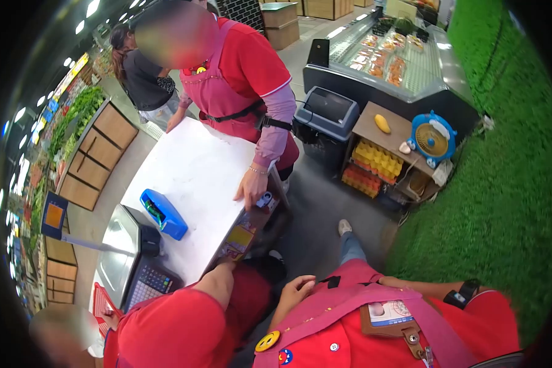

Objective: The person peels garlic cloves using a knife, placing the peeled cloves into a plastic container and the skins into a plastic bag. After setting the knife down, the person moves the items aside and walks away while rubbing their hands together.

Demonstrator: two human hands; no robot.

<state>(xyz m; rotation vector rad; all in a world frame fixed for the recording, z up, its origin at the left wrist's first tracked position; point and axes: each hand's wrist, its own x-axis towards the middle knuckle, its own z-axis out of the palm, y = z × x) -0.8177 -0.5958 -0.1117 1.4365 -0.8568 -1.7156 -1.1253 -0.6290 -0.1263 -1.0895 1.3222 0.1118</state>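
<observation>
My left hand [295,288] hangs in front of my pink apron [349,306], holding nothing, its fingers loosely apart. My right hand is hidden; only the forearm with a black wristband [466,293] shows. Ahead stands a white table [190,165] with a blue box-like device [164,214] and a scale with a keypad [129,260]. A co-worker in a red shirt rests a hand [250,187] on the table's edge, beside a small item [265,199]. Another person's arm [218,281] reaches the table's near edge, by a yellow-labelled packet [239,239].
A grey bin [325,113] stands behind the table. To its right, a low shelf holds yellow trays [379,161], a yellow fruit [382,123] and a blue fan [432,138]. A chilled display case [398,55] is at the back, green turf [503,184] on the right, and produce shelves [80,116] on the left.
</observation>
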